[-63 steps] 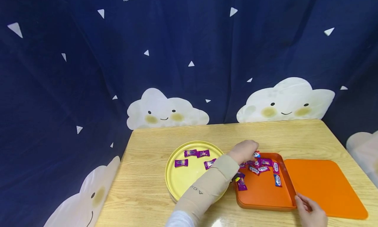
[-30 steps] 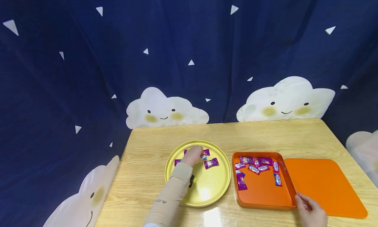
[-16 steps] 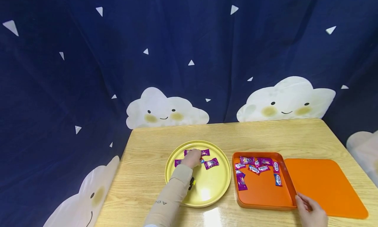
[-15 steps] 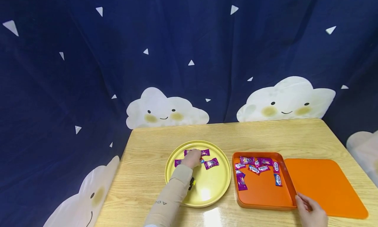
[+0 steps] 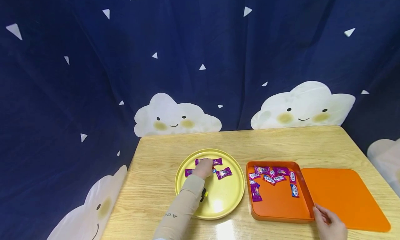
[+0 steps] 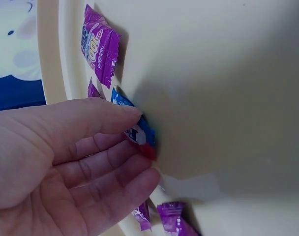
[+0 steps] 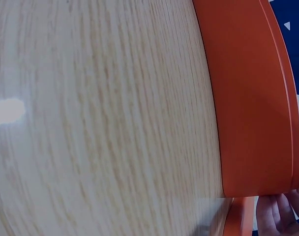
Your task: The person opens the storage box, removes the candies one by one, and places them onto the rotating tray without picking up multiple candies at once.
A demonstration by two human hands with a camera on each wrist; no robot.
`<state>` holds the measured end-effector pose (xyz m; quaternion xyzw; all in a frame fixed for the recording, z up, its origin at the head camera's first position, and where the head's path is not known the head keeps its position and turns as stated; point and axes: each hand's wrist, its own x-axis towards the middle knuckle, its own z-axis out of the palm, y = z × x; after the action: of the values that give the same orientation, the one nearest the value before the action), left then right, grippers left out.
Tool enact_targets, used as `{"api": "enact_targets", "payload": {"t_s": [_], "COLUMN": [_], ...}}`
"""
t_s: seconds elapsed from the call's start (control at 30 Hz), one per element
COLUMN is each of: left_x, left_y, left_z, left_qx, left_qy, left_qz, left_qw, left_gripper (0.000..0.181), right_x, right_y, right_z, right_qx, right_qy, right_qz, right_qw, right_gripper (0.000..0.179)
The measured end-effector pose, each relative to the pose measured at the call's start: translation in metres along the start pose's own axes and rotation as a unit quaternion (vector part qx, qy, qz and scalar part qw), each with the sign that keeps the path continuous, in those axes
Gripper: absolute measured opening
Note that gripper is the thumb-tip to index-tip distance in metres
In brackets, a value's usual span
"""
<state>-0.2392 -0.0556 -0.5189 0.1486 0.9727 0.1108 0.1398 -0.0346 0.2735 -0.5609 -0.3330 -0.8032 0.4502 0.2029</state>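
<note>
My left hand (image 5: pixel 203 168) is over the round yellow tray (image 5: pixel 215 214), thumb and fingers pinching a small blue-and-red wrapped candy (image 6: pixel 142 132) close to the tray surface. Purple wrapped candies lie around it: one purple candy (image 5: pixel 224 173) to the right, one (image 6: pixel 100 46) at the top of the left wrist view, others partly hidden by the hand. On the right, my right hand (image 5: pixel 330 224) grips the near right corner of an orange box (image 5: pixel 281 220), thumb at the rim and fingers outside. Inside that box lie several purple, red and blue wrapped candies (image 5: pixel 269 179).
A flat orange lid (image 5: pixel 343 198) lies on the wooden table (image 5: pixel 150 184) just right of the box. Behind the table hangs a dark blue curtain (image 5: pixel 193 35) with clouds and triangles. A strip of table separates tray and box.
My left hand has moved left from the orange box to the yellow tray with the blue-and-red candy, then lowered slightly and stayed there. The right hand keeps its grip on the box corner.
</note>
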Motion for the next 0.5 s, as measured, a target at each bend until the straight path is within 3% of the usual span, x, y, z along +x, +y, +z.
{"api": "enact_targets", "payload": {"t_s": [0.27,0.5], "left_x": [0.000,-0.002], "left_y": [-0.001,0.005], "left_z": [0.001,-0.016], "left_qx": [-0.009,-0.034], "left_qy": [0.001,-0.007], "left_qz": [-0.002,-0.020], "left_qw": [1.0000,0.9992], "left_gripper": [0.019,0.012], "right_x": [0.000,0.000], "right_y": [0.000,-0.001], "right_z": [0.001,0.002], "right_qx": [0.009,-0.004], "right_qy": [0.011,0.008], "right_qz": [-0.005,-0.001], "right_qw": [0.9999,1.0000], "right_gripper": [0.023,0.031]}}
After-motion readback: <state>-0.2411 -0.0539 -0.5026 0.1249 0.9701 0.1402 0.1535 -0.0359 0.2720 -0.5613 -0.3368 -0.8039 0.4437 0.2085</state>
